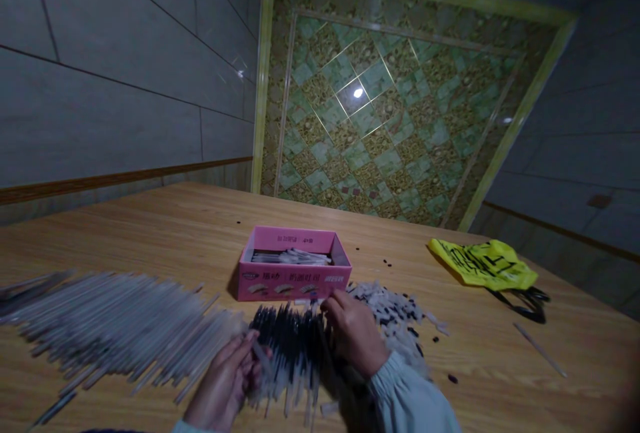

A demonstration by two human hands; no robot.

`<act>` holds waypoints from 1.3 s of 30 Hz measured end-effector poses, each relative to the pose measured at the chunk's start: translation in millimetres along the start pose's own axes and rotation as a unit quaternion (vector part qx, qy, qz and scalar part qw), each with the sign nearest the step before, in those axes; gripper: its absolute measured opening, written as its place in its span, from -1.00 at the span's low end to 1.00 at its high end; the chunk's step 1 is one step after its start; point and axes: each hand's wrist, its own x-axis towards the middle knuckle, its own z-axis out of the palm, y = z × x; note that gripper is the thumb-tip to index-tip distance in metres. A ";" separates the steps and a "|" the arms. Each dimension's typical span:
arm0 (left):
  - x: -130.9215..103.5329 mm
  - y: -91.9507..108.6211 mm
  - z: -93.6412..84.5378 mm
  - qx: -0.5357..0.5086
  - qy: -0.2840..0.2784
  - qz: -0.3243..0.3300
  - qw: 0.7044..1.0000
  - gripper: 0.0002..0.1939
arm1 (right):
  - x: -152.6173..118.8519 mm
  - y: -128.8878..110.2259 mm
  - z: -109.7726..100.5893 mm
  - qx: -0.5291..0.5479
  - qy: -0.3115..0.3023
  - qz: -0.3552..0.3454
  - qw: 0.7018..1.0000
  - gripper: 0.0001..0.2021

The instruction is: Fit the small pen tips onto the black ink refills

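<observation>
My left hand (pixel 227 376) is closed around a clear, slender tube (pixel 261 355) that looks like a pen barrel. It sits between a wide heap of similar clear tubes (pixel 120 330) and a bundle of black-ended pen-like sticks (pixel 287 333). My right hand (pixel 354 332) is bent in a pinch at the right edge of that bundle, close to the pink box; whatever its fingertips grip is hidden. Beside it lies a pile of small white and black pieces (pixel 393 310). Thin pen-like sticks (pixel 293 257) lie inside the pink box (pixel 295 285).
A yellow bag (pixel 480 263) with black lettering and dark straps lies on the wooden table (pixel 165 233) at the right. One thin stick (pixel 540 350) rests apart near it. Black bits are scattered about. Tiled walls (pixel 125 40) rise on both sides.
</observation>
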 end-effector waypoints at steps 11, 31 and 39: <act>3.4 6.9 -5.3 -0.155 0.019 -0.100 0.983 -0.76 | -30.6 -81.2 -18.7 0.429 0.401 0.019 0.809 -0.90; -14.4 -2.5 7.5 -0.138 -0.041 -0.148 0.978 -0.86 | -27.3 -76.0 -6.2 0.380 0.234 -0.012 0.895 -0.85; -9.5 2.3 8.3 -0.202 -0.021 -0.126 0.971 -0.82 | -25.8 0.2 -14.8 0.281 0.194 0.191 0.920 -0.84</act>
